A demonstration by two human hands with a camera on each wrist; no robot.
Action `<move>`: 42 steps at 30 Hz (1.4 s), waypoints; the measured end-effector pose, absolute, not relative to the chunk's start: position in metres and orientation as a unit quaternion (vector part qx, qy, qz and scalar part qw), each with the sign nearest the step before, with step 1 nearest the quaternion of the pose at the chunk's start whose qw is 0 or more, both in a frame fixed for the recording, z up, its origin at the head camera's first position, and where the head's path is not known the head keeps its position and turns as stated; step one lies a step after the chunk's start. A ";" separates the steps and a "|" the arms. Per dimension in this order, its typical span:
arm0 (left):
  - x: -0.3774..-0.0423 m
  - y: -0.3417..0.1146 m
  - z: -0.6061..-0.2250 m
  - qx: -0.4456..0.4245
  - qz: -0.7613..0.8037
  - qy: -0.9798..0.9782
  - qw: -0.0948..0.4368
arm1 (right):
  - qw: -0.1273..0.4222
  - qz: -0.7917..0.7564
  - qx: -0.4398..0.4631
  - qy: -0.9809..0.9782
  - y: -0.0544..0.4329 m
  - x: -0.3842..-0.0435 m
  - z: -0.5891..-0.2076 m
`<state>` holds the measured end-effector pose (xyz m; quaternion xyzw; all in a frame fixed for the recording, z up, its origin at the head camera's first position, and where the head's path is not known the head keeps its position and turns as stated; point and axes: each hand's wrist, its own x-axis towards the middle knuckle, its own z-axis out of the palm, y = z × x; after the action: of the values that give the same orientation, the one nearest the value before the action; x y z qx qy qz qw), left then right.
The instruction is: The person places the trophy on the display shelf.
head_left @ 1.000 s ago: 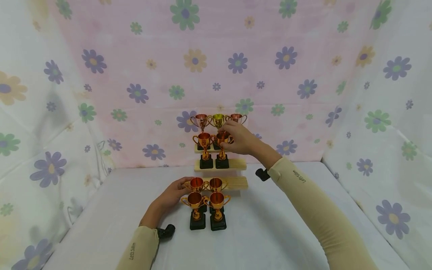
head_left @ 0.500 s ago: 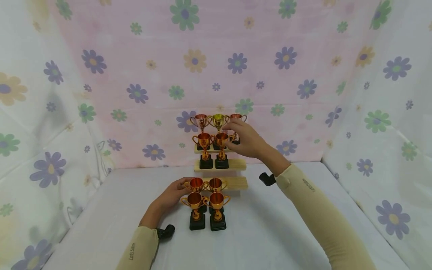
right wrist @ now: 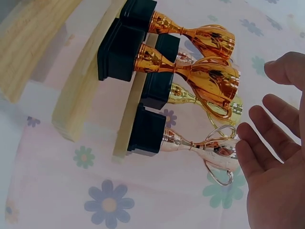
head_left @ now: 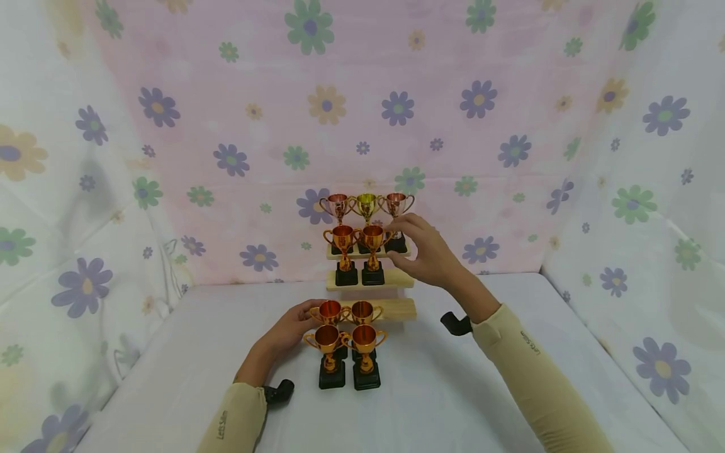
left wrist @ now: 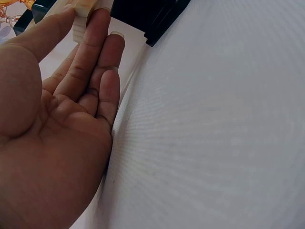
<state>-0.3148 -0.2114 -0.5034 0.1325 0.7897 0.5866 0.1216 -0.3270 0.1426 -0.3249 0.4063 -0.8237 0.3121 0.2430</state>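
Two copper-orange trophy cups, including the right-hand trophy point(head_left: 373, 239), stand upright on the middle step point(head_left: 399, 278) of a wooden display stand. My right hand point(head_left: 428, 251) hovers just right of them, its thumb and fingers spread with nothing between. In the right wrist view its palm faces the trophy bowls, the copper trophy point(right wrist: 209, 78) nearest the thumb side. At the lowest step point(head_left: 399, 308), my left hand point(head_left: 291, 324) holds the left end. The left wrist view has the thumb over the wooden plank point(left wrist: 85, 10) and the fingers against its end, beside a black trophy base point(left wrist: 138, 16).
On the top step stand a rose-gold trophy point(head_left: 338, 204), a yellow-gold trophy point(head_left: 367, 204) and another rose-gold trophy point(head_left: 396, 204). Several copper trophies, such as the front right trophy point(head_left: 365, 340), stand before the lowest step on the white tablecloth point(head_left: 453, 396). Flowered cloth point(head_left: 362, 126) hangs behind.
My right hand has come away from the right copper trophy on the middle step, moving right and down with its fingers spreading. The left hand stays put.
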 end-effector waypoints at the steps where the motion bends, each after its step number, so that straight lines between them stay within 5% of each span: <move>1: -0.315 -0.212 -0.503 0.135 0.585 0.790 0.121 | 0.245 0.315 0.404 -0.823 0.143 -0.326 -0.328; 10: -0.314 -0.211 -0.503 0.134 0.586 0.791 0.119 | 0.258 0.375 0.408 -0.792 0.142 -0.310 -0.348; 42: -0.314 -0.211 -0.502 0.133 0.587 0.788 0.130 | 0.125 0.395 0.467 -0.781 0.118 -0.291 -0.395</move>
<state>-0.3139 -0.2114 -0.5016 0.1330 0.7876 0.5874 0.1303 -0.2912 0.1177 -0.3953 0.4667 -0.7814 0.3948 0.1254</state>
